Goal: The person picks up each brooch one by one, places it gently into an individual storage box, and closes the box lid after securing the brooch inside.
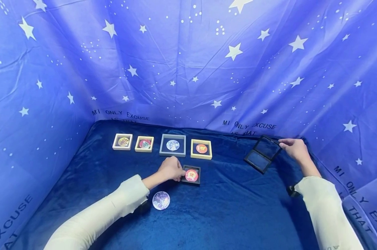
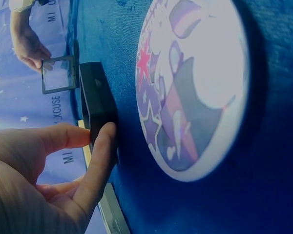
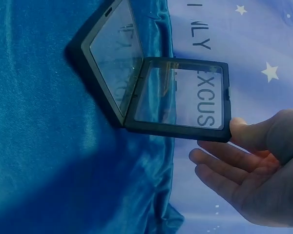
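My left hand [image 1: 170,169] pinches the left edge of a small black display frame [image 1: 199,181] with a round red badge [image 1: 192,175] in it. In the left wrist view, thumb and fingers grip the side of this frame [image 2: 98,92]. A larger purple-and-white round badge [image 1: 161,200] lies on the cloth nearer to me, below the left wrist. On the right, my right hand [image 1: 296,151] holds a hinged black display frame [image 1: 262,154] by one corner. Its two clear-windowed halves stand spread apart, and the right wrist view shows thumb and fingers at the raised half [image 3: 180,97].
Along the back stand a white frame [image 1: 114,146], a cream frame [image 1: 143,150], a larger grey frame [image 1: 173,155] and another cream frame [image 1: 201,157], each with a round badge. Dark blue velvet cloth [image 1: 232,211] covers the table. Starry blue curtains [image 1: 182,52] enclose it.
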`<state>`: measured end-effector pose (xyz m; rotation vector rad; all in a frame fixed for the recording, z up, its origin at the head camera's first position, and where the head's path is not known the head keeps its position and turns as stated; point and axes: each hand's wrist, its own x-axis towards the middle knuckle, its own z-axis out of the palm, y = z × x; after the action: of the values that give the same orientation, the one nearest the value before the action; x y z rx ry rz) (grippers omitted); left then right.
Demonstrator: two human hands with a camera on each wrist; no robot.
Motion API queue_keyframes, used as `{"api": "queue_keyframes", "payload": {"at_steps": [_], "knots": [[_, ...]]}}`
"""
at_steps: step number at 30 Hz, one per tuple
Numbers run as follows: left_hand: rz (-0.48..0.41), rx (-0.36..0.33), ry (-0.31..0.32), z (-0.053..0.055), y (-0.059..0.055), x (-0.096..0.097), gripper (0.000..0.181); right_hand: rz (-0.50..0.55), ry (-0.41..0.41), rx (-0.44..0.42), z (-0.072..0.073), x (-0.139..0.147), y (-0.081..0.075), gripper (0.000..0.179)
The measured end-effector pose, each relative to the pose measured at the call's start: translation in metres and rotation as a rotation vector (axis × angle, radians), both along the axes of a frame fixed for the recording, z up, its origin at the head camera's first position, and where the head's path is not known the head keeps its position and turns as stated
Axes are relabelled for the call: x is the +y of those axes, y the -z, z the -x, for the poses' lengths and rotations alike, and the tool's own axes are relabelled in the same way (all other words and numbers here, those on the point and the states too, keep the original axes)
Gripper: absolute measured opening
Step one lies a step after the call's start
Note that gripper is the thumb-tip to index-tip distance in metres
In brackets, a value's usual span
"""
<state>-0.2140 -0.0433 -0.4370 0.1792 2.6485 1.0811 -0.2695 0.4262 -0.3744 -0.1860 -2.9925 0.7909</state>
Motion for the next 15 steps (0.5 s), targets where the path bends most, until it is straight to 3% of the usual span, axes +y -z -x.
{"api": "queue_keyframes", "payload": {"at_steps": [7,15], "knots": [[0.010,0.023,-0.007,0.000,-0.003,-0.005,0.030,0.045,0.014,0.004,-0.001,-0.002,0.006,0.042],[0.020,0.042,-0.025,0.001,-0.002,-0.013,0.031,0.171,0.009,-0.015,-0.002,-0.002,0.008,0.042]]}}
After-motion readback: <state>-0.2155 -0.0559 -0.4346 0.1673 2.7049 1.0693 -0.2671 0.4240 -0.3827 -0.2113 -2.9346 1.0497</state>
